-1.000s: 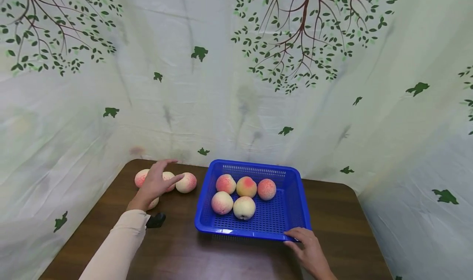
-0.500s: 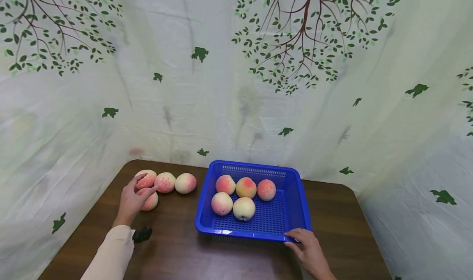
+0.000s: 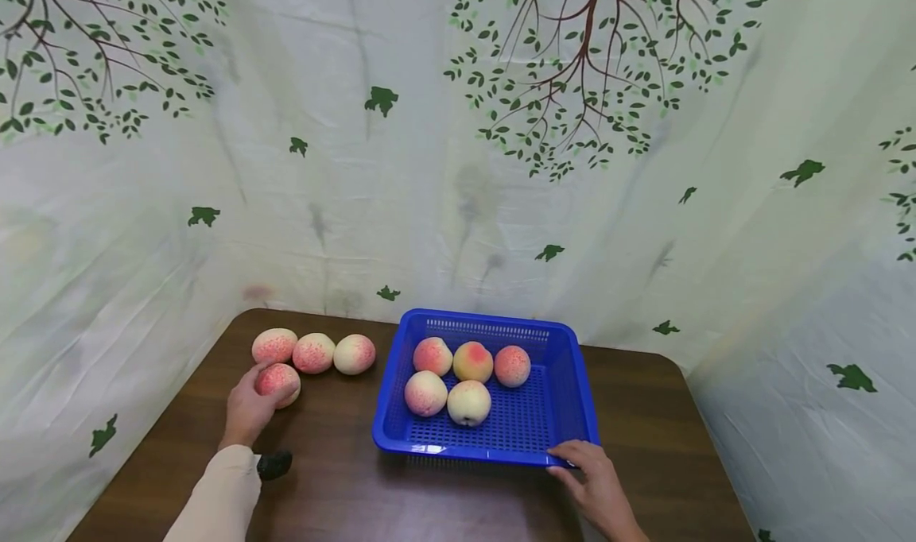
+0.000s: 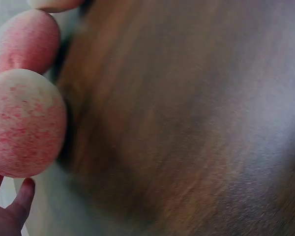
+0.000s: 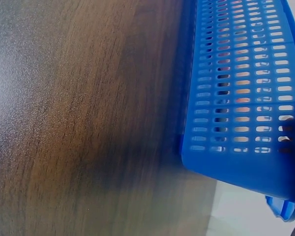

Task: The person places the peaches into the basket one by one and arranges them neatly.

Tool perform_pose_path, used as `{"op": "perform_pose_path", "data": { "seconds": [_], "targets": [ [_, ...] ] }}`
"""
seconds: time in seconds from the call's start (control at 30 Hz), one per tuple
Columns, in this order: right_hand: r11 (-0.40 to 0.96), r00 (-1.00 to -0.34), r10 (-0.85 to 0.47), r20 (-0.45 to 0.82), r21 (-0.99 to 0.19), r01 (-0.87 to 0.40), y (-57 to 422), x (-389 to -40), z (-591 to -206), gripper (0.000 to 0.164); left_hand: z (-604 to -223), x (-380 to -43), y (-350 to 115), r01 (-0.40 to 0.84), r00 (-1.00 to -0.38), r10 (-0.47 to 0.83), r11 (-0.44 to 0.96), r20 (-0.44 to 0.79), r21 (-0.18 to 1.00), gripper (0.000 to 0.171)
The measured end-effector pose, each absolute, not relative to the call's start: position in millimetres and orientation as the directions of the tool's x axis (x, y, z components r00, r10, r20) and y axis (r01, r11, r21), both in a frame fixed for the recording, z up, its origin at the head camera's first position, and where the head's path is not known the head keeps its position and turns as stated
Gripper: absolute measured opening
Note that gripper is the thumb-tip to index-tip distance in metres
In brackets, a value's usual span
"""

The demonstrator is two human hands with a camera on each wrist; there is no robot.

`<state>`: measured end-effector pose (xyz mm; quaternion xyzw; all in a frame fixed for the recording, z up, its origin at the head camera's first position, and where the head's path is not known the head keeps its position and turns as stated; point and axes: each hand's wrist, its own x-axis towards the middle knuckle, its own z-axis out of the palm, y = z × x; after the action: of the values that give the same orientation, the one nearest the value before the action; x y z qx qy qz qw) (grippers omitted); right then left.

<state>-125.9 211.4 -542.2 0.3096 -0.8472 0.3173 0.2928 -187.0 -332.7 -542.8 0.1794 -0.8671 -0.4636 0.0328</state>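
Leaf-printed curtain [image 3: 444, 176] backs the wood-grained table [image 3: 343, 462]; left hand [image 3: 249, 412] holds a peach [image 3: 275, 377] in its fingers, right hand [image 3: 598, 485] pinches the blue basket [image 3: 487, 454].

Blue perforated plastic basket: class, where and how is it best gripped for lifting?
Probably by the rim of the basket, at its left and right sides, coming from outside: the rim rings the open top, while round pink-and-cream peaches occupy part of the floor inside.

the left hand [image 3: 247, 407] hides part of its peach [image 3: 277, 377]; the left wrist view crops both. the right hand [image 3: 594, 480] covers part of the basket [image 3: 487, 454], cut off in the right wrist view.
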Motion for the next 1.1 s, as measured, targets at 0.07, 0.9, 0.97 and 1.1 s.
{"op": "perform_pose_path", "data": {
  "seconds": [0.07,0.9,0.97,1.1],
  "targets": [
    [0.601,-0.629,-0.341,0.699,-0.352,-0.718,211.2,-126.3,-542.1,0.036,-546.1,-187.1,-333.0,-0.277,-0.936,-0.336,0.509,-0.109,0.815,0.085],
    [0.603,-0.628,-0.350,0.695,-0.345,-0.719,213.6,-126.0,-542.4,0.035,-562.2,-183.4,-332.5,-0.252,-0.912,-0.411,0.523,-0.018,0.814,0.081],
    [0.608,-0.635,-0.351,0.687,-0.348,-0.713,213.5,-125.9,-542.1,0.034,-560.8,-180.8,-331.2,-0.236,-0.909,-0.418,0.510,-0.002,0.827,0.082],
    [0.612,-0.642,-0.357,0.679,-0.349,-0.709,213.4,-126.4,-541.5,0.033,-556.9,-176.4,-327.8,-0.208,-0.905,-0.425,0.482,0.019,0.851,0.086]
  ]
}}
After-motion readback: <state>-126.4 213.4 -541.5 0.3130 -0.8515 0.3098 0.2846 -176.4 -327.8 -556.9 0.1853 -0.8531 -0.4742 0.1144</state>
